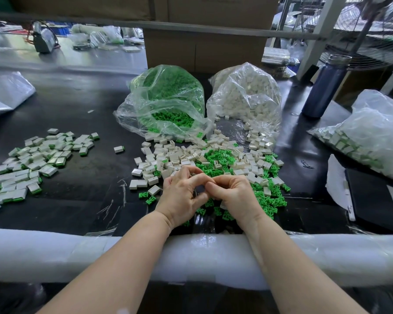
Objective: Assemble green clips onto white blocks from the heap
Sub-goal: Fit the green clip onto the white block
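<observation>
Forearms crossed the padded white rail [55,252] at the near edge of the desk [84,177] and converged, so that I saw both hands meeting just in front of the heap [204,159] of loose white blocks and green clips. My left hand [182,193] lay with its back up, fingers curled inward, thumb and forefinger tips brought against those of my right hand [233,192], which was curled the same way. Whatever sat between the fingertips was hidden by the knuckles; I could not tell whether either hand had a block or a clip in its pinch, only that a dark gap showed under the meeting fingers.

Green clips [270,200] lay scattered under and beside the right wrist, and white blocks [154,173] spread out beyond the left hand's fingers. Farther back stood a clear bag of green clips [168,98], mouth open toward the heap, and beside it a clear bag of white blocks [247,94].

Off to the left, well apart from the hands, lay a spread of finished blocks [32,159] with green showing at their edges. Bare dark desk lay between that spread and the heap. On the right, a dark blue bottle [325,87] stood near the far edge, and another filled bag [368,137] sat at the right side.
</observation>
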A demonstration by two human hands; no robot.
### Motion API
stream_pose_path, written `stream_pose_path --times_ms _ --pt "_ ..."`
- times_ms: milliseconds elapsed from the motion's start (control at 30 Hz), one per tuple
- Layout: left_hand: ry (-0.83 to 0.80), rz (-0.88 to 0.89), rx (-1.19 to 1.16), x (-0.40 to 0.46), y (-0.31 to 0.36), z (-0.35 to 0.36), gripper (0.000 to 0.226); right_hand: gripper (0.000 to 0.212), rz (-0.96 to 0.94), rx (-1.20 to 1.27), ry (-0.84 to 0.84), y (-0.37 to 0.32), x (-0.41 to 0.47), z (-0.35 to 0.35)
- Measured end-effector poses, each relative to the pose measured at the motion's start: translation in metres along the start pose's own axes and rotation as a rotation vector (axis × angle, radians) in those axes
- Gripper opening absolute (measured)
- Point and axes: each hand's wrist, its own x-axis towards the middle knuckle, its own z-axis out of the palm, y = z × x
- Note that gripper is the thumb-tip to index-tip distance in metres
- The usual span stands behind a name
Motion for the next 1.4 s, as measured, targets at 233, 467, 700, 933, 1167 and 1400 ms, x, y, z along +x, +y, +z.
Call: stream_pose_path --times_ms 233,467,700,933,1167,1400 --pt "-0.003 0.012 -0.004 -0.0001 -0.0012 0.0008 0.022 0.014 0.007 0.013 0.005 -0.0004 -0.0005 0.0003" --pt "0.014 0.009 -0.023 0.0003 -0.0016 0.0007 0.020 0.016 -0.011 -0.013 -0.003 -0.0013 -0.0002 0.0013" --pt "-0.001 0.017 -0.011 0.0004 -0.0015 0.0016 0.021 0.016 -0.004 -0.009 0.000 -0.0012 0.0000 0.0005" --pt "-0.013 0.023 0.006 -0.0001 -0.0016 0.0015 0.021 0.015 0.000 -0.012 0.002 -0.0005 -0.0002 0.0002" --pt "-0.017 0.028 0.024 0.0002 -0.0014 0.0013 0.022 0.017 -0.001 -0.015 -0.002 -0.0012 -0.0004 0.0001" --pt "-0.029 0.029 0.026 0.0006 -0.0016 0.0013 0.022 0.017 0.012 -0.023 -0.002 -0.0011 -0.0002 -0.0002"
